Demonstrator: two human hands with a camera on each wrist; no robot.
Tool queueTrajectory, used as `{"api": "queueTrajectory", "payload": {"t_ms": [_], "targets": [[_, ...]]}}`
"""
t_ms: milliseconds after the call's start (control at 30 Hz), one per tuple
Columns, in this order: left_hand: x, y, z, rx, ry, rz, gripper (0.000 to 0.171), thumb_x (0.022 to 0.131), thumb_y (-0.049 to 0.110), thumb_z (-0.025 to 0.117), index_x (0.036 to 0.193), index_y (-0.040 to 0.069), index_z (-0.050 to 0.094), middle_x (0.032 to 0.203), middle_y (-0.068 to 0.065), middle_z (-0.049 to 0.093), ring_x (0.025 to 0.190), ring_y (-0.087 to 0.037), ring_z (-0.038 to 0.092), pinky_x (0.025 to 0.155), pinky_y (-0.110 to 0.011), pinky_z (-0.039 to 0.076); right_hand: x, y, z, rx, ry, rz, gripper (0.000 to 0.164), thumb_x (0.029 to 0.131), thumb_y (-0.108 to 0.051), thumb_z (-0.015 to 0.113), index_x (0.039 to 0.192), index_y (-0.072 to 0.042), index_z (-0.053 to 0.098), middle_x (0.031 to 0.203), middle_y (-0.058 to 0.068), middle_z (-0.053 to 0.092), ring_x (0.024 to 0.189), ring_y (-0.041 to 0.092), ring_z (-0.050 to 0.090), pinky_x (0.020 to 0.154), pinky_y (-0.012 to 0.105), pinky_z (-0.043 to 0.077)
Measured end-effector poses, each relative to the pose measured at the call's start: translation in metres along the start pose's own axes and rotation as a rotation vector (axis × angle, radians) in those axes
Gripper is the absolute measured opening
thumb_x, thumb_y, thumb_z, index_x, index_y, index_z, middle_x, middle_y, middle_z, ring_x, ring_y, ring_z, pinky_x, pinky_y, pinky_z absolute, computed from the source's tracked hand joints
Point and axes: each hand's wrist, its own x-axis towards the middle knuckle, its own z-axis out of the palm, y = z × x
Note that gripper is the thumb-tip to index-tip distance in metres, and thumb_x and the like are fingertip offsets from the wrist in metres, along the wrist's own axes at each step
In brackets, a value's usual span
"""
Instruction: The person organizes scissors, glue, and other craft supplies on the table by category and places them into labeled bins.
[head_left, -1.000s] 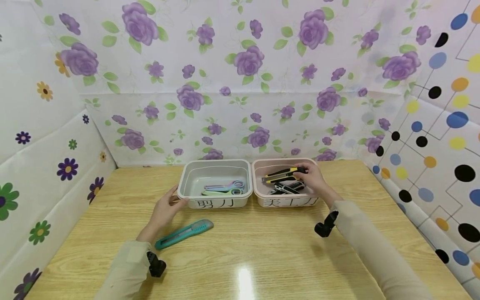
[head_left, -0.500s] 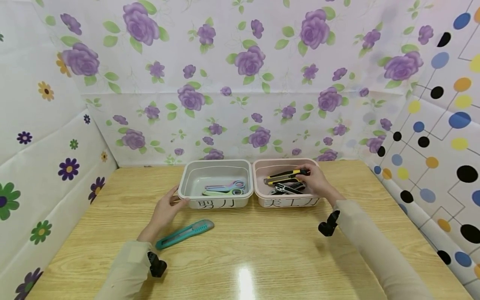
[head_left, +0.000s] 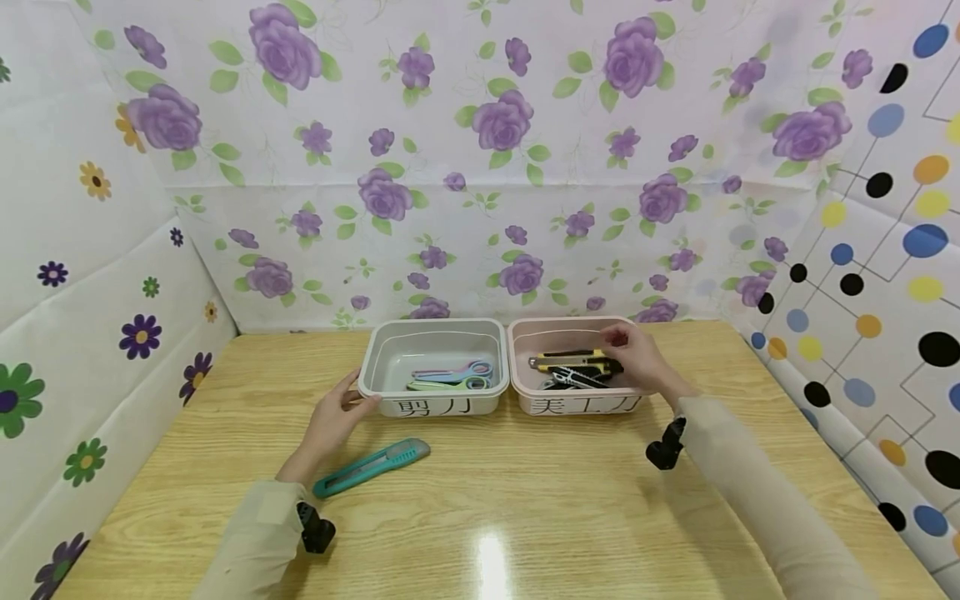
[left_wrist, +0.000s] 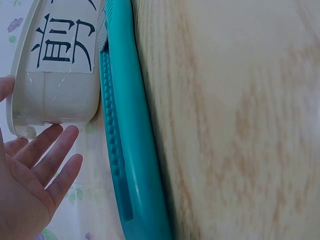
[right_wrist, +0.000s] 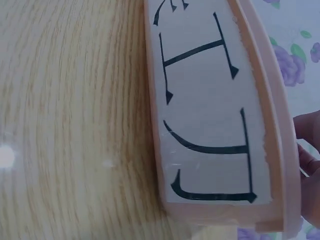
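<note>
My left hand (head_left: 330, 425) rests at the near left corner of the grey-white bin (head_left: 431, 327), its thumb at the front rim and its loosely spread fingers (left_wrist: 55, 155) against the end wall. Two pairs of scissors (head_left: 450, 377), one purple-blue and one green, lie in that bin. Over the right side of the pink bin (head_left: 551, 322) is my right hand (head_left: 637, 358), fingers relaxed above a yellow-and-black utility knife (head_left: 573, 360). Dark utility knives (head_left: 576, 379) lie beneath it. The right wrist view shows mostly the bin's labelled front, which hides the knives.
A teal utility knife (head_left: 372, 467) lies on the wooden table (head_left: 570, 500) in front of the grey-white bin, beside my left forearm. Both bins stand side by side near the flowered back wall (head_left: 465, 233). Patterned sheets also line the left and right sides.
My right hand has let go of the yellow-and-black utility knife, which now lies on the other knives in the pink bin. The left hand stays at its bin corner.
</note>
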Motion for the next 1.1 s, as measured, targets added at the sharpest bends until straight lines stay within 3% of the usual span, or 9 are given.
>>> {"api": "queueTrajectory", "payload": {"t_ms": [100, 333, 533, 667, 833, 1100], "targets": [[0.000, 0.000, 0.000, -0.003, 0.002, 0.005, 0.071, 0.088, 0.035, 0.059, 0.143, 0.005, 0.027, 0.121, -0.026, 0.054, 0.102, -0.036, 0.058, 0.080, -0.042, 0.051, 0.002, -0.001, -0.004, -0.025, 0.011, -0.047, 0.029, 0.088, 0.000, 0.056, 0.115, 0.011, 0.052, 0.103, 0.025, 0.054, 0.094, 0.032, 0.053, 0.079, 0.032, 0.046], [0.000, -0.003, 0.002, 0.005, 0.034, 0.061, 0.071, 0.086, 0.041, 0.060, 0.141, 0.005, 0.032, 0.116, -0.026, 0.056, 0.096, -0.034, 0.061, 0.074, -0.041, 0.053, -0.001, -0.013, -0.005, -0.032, -0.011, -0.089, 0.032, 0.087, -0.002, 0.058, 0.116, 0.009, 0.053, 0.102, 0.024, 0.054, 0.093, 0.030, 0.052, 0.083, 0.038, 0.045], [0.002, -0.005, 0.001, 0.010, 0.015, 0.014, 0.072, 0.087, 0.039, 0.059, 0.143, 0.006, 0.028, 0.121, -0.025, 0.054, 0.102, -0.036, 0.058, 0.079, -0.042, 0.051, -0.008, -0.029, 0.001, 0.000, -0.034, -0.148, 0.032, 0.085, 0.002, 0.060, 0.114, 0.013, 0.052, 0.105, 0.030, 0.054, 0.094, 0.034, 0.055, 0.081, 0.029, 0.048], [0.002, -0.005, 0.001, 0.011, 0.007, -0.004, 0.070, 0.088, 0.038, 0.059, 0.143, 0.008, 0.028, 0.122, -0.024, 0.054, 0.102, -0.035, 0.058, 0.079, -0.041, 0.051, -0.012, -0.040, 0.009, 0.014, -0.041, -0.217, 0.030, 0.082, 0.007, 0.060, 0.110, 0.015, 0.054, 0.100, 0.031, 0.056, 0.091, 0.038, 0.057, 0.079, 0.033, 0.049], [0.001, -0.002, 0.001, 0.009, 0.007, 0.016, 0.070, 0.088, 0.037, 0.058, 0.143, 0.007, 0.028, 0.122, -0.025, 0.053, 0.104, -0.036, 0.057, 0.079, -0.041, 0.051, -0.018, -0.054, 0.020, -0.009, -0.062, -0.258, 0.026, 0.082, 0.003, 0.063, 0.108, 0.009, 0.059, 0.099, 0.022, 0.060, 0.090, 0.031, 0.059, 0.077, 0.032, 0.051], [0.001, -0.002, 0.001, 0.021, 0.012, 0.024, 0.069, 0.088, 0.035, 0.058, 0.143, 0.006, 0.028, 0.121, -0.025, 0.054, 0.104, -0.036, 0.057, 0.079, -0.042, 0.051, -0.024, -0.077, 0.050, 0.098, -0.202, -0.269, 0.031, 0.085, -0.007, 0.063, 0.114, 0.002, 0.057, 0.105, 0.018, 0.059, 0.095, 0.029, 0.057, 0.081, 0.039, 0.049]]}}
